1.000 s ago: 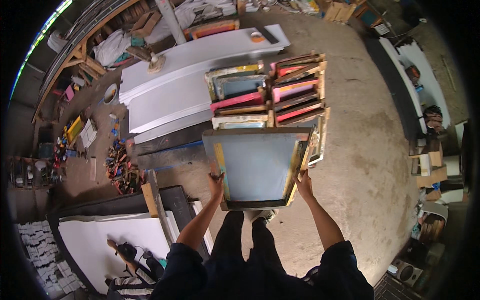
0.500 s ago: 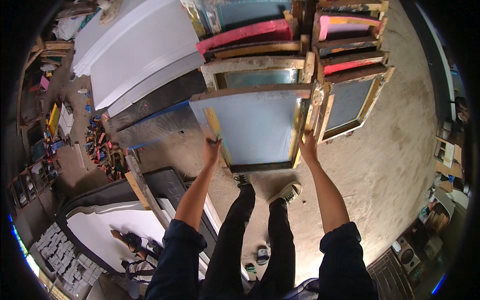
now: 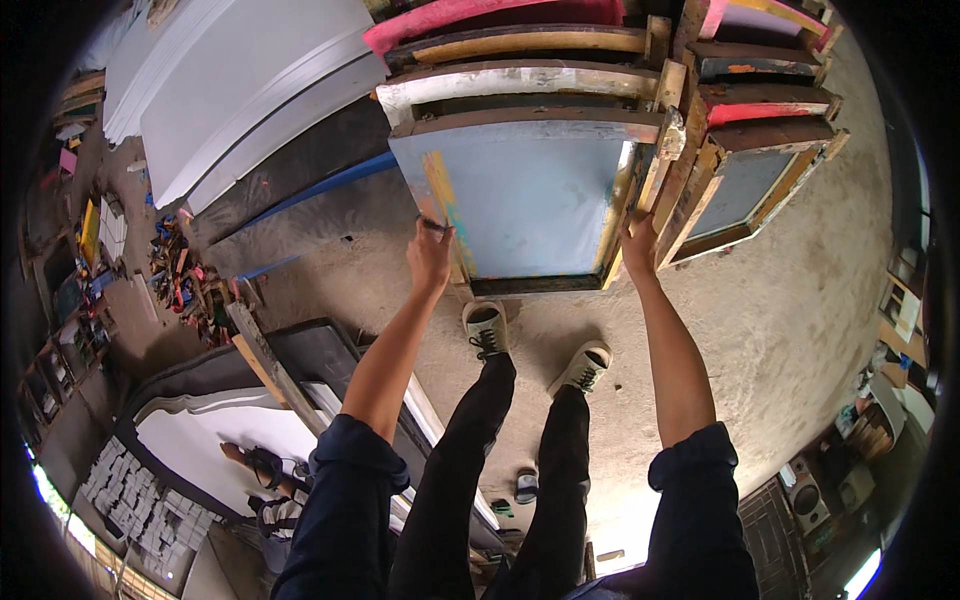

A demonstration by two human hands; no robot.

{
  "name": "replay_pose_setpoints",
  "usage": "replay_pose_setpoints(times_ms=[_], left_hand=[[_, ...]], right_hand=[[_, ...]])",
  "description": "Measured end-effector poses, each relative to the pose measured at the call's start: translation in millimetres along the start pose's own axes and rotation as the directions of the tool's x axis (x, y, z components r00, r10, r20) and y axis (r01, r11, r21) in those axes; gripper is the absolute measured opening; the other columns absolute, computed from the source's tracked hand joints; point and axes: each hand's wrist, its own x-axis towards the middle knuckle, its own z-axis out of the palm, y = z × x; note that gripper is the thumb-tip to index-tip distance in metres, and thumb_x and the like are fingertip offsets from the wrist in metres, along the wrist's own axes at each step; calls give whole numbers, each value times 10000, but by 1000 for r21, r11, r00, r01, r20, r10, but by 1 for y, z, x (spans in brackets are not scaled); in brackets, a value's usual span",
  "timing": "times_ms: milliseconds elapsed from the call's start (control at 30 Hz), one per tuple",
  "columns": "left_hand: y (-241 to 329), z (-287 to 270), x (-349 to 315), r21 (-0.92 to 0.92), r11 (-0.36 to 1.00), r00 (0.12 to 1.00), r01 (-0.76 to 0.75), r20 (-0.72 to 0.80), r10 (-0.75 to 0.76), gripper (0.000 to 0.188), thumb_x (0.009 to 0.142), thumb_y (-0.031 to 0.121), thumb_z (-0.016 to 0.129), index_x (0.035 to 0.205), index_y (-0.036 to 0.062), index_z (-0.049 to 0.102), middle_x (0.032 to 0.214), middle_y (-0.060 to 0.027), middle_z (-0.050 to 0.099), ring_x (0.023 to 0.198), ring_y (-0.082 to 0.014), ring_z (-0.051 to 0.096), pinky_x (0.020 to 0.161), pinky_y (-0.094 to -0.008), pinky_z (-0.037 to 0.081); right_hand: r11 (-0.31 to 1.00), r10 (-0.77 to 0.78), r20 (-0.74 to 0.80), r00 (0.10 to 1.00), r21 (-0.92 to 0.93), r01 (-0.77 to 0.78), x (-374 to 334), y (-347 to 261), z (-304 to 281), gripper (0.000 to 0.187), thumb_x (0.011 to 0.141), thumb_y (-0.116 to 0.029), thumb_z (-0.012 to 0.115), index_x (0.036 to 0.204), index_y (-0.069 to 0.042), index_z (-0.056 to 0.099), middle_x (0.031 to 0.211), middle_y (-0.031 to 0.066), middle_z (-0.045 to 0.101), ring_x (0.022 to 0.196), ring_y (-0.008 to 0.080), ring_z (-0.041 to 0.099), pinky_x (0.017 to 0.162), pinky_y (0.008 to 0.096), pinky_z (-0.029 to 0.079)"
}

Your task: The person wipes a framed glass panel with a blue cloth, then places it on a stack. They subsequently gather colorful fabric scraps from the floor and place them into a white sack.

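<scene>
Between my hands stands a wooden screen-printing frame (image 3: 530, 200) with blue-grey mesh and yellow paint-stained inner edges. It leans upright at the front of a row of similar frames. My left hand (image 3: 430, 258) is closed on its left side near the lower corner, with something small and dark at the fingers. My right hand (image 3: 640, 247) is closed around the right side at about the same height; its fingertips are partly hidden. Directly behind is a whitish-edged frame (image 3: 520, 78), close against the held one.
A second row of frames (image 3: 745, 190) stands to the right. Large white sheets (image 3: 260, 90) lean at the far left, with scraps (image 3: 185, 275) on the floor. A wooden beam (image 3: 275, 365) juts up near my left arm. Another person's arm (image 3: 240, 455) shows over white sheeting at lower left.
The held frame sits higher in the picture, with both hands still on its sides. My left shoe has come into fuller view near the frame's bottom edge. The whole view has shifted.
</scene>
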Motion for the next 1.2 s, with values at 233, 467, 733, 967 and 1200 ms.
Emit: replay_pose_setpoints(times_ms=[233,467,733,967,1200], left_hand=[[19,-21,-8,-69,998,1000,-15,18,16,596,807,191,599,1251,-46,279,1037,-230,542,926,-345,556,753,-406,464],[23,-39,-85,-91,973,972,-210,-128,197,688,769,114,609,1308,-10,200,1207,-266,415,1087,-394,444,888,-411,390],[32,-74,-314,-380,924,994,-44,-108,3,609,759,126,614,1264,-16,305,1170,-247,456,1082,-385,449,899,-412,378],[-6,-100,-503,-402,887,931,228,-179,-320,534,740,160,636,1199,33,393,1077,-183,531,997,-302,526,865,-381,417],[-25,-113,-597,-628,719,821,297,-217,-529,418,744,199,610,1116,46,494,997,-159,580,907,-280,573,798,-381,459]], right_hand=[[995,-91,-43,995,37,93,0,-13,-13,615,804,-146,586,1255,105,254,1197,314,409,1106,405,428,934,404,363],[911,-406,-164,899,9,413,-50,-14,-40,522,799,-105,565,1241,31,322,1162,250,444,1087,384,417,915,414,351],[862,-490,229,841,-16,507,-207,50,-107,290,798,-205,558,1011,-8,557,972,205,581,926,351,547,819,407,432],[795,-591,296,750,53,605,-312,73,-233,254,818,-220,490,934,-9,572,913,200,582,900,356,541,789,416,428],[700,-246,555,794,-465,542,-307,149,-284,297,788,-264,437,862,-49,628,927,185,608,874,347,579,777,420,457]])
